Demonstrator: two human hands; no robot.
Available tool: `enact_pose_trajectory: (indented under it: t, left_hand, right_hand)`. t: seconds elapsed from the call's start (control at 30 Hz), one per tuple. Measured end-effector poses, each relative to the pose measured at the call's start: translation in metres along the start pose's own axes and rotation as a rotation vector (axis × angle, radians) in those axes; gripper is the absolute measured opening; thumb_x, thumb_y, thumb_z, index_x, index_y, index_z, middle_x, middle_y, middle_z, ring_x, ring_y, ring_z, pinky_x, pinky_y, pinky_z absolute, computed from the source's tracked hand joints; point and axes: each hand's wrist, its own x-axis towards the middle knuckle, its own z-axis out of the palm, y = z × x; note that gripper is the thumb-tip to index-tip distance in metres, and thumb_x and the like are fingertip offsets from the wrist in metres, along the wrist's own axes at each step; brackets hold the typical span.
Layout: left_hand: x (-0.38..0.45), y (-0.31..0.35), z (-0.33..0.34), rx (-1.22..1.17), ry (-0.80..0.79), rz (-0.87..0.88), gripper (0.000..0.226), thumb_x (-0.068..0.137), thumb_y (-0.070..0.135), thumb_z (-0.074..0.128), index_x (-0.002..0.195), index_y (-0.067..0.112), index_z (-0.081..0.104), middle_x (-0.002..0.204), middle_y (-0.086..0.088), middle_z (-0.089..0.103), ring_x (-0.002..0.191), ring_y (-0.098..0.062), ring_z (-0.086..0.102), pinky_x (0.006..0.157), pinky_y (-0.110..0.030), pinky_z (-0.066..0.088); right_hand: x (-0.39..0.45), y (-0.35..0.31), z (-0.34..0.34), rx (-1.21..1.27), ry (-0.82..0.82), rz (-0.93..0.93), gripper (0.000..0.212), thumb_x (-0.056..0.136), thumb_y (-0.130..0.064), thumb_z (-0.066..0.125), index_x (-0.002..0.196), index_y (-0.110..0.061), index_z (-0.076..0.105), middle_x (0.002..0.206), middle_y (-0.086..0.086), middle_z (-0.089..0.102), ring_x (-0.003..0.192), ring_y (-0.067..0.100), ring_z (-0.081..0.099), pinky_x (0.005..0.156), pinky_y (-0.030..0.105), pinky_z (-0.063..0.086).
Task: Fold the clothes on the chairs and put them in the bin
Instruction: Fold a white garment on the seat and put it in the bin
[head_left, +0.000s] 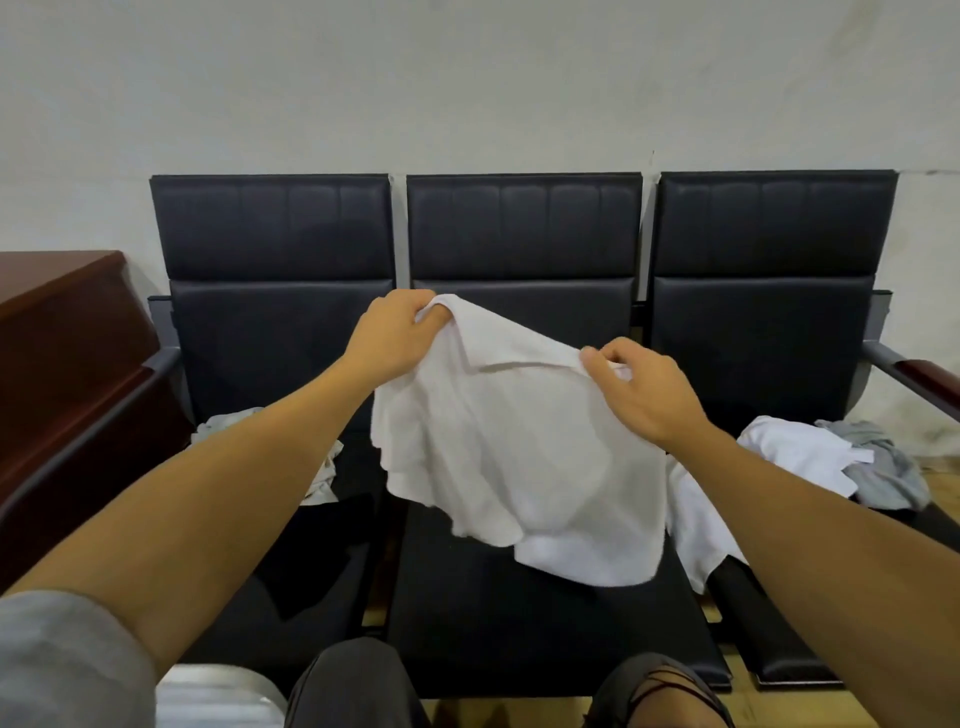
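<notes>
White cloth is bunched in the left hand (397, 327), whose fingers curl round one top corner of a collared shirt (498, 452). The right hand (636, 387) pinches the other end of the collar between thumb and fingers, lower and nearer than the left, so the collar line slopes down from upper left to lower right. Between the two hands the shirt is stretched out, collar uppermost, and its body hangs below them with the long axis running downward toward the seat. Its lower hem droops onto the middle seat (519, 623) of a row of three black padded chairs. The fabric looks soft, plain white and wrinkled, with rippled edges on the left side.

On the left seat (311, 587), partly hidden by the forearm, lies a crumpled pale garment (324, 478) beside something dark. On the right seat lie another white garment (789, 457) and, touching it, a grey one (883, 467). A reddish wooden cabinet (67, 332) stands left of the chairs, against a pale wall.
</notes>
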Motion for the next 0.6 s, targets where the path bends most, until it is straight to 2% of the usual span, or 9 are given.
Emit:
enact_pose_trajectory:
  t: [0.07, 0.17, 0.27, 0.33, 0.43, 0.5, 0.6]
  left_hand:
    - [0.000, -0.007, 0.002, -0.033, 0.009, -0.050, 0.035, 0.107, 0.036, 0.045, 0.090, 0.015, 0.068, 0.085, -0.003, 0.067, 0.077, -0.020, 0.061, 0.065, -0.030, 0.045]
    - [-0.002, -0.006, 0.011, -0.127, 0.009, -0.124, 0.041, 0.108, 0.031, 0.041, 0.071, 0.017, 0.054, 0.072, -0.001, 0.057, 0.067, -0.018, 0.052, 0.059, -0.028, 0.039]
    - [-0.002, -0.001, 0.011, -0.169, 0.033, -0.144, 0.042, 0.108, 0.029, 0.039, 0.070, 0.017, 0.052, 0.070, 0.000, 0.054, 0.065, -0.016, 0.049, 0.058, -0.028, 0.037]
    - [0.000, 0.000, 0.004, -0.186, 0.081, -0.136, 0.037, 0.108, 0.028, 0.038, 0.083, 0.015, 0.062, 0.079, 0.000, 0.060, 0.070, -0.014, 0.054, 0.061, -0.026, 0.039]
    - [0.004, -0.001, -0.005, -0.243, 0.175, -0.171, 0.035, 0.110, 0.028, 0.035, 0.103, 0.013, 0.066, 0.090, 0.001, 0.063, 0.078, -0.010, 0.055, 0.070, -0.025, 0.045]
    - [0.008, -0.006, -0.007, -0.328, 0.210, -0.243, 0.038, 0.110, 0.032, 0.036, 0.110, 0.009, 0.067, 0.099, -0.005, 0.066, 0.083, -0.013, 0.058, 0.078, -0.030, 0.049]
    - [0.007, -0.013, -0.001, -0.406, 0.093, -0.331, 0.037, 0.108, 0.034, 0.039, 0.111, 0.010, 0.068, 0.105, -0.007, 0.067, 0.092, -0.021, 0.061, 0.076, -0.034, 0.049]
  right_hand:
    - [0.001, -0.006, -0.005, -0.240, -0.151, -0.135, 0.041, 0.090, -0.068, 0.052, 0.098, -0.028, 0.059, 0.087, -0.011, 0.064, 0.078, 0.010, 0.060, 0.071, 0.031, 0.051]
    - [0.007, -0.011, 0.002, -0.481, -0.204, -0.243, 0.029, 0.097, -0.052, 0.055, 0.106, -0.026, 0.060, 0.093, -0.005, 0.067, 0.077, 0.015, 0.062, 0.075, 0.036, 0.056]
    - [0.013, -0.005, 0.005, -0.540, -0.168, -0.154, 0.015, 0.100, -0.035, 0.052, 0.104, -0.022, 0.057, 0.095, 0.002, 0.066, 0.077, 0.022, 0.061, 0.072, 0.039, 0.055]
    - [0.014, 0.005, 0.002, -0.566, -0.217, -0.029, 0.009, 0.098, -0.032, 0.054, 0.101, -0.023, 0.056, 0.094, 0.001, 0.064, 0.077, 0.021, 0.061, 0.068, 0.036, 0.053]
    - [0.008, 0.032, 0.000, -0.490, -0.270, 0.199, 0.008, 0.095, -0.029, 0.058, 0.099, -0.021, 0.058, 0.091, 0.003, 0.063, 0.076, 0.021, 0.061, 0.065, 0.034, 0.051]
    - [0.002, 0.045, 0.003, -0.351, -0.265, 0.316, 0.016, 0.096, -0.029, 0.059, 0.093, -0.013, 0.063, 0.088, 0.007, 0.064, 0.077, 0.024, 0.063, 0.067, 0.034, 0.052]
    - [-0.004, 0.038, 0.011, -0.041, -0.268, 0.398, 0.034, 0.100, -0.029, 0.054, 0.082, -0.002, 0.064, 0.076, 0.011, 0.059, 0.068, 0.021, 0.058, 0.062, 0.032, 0.046]
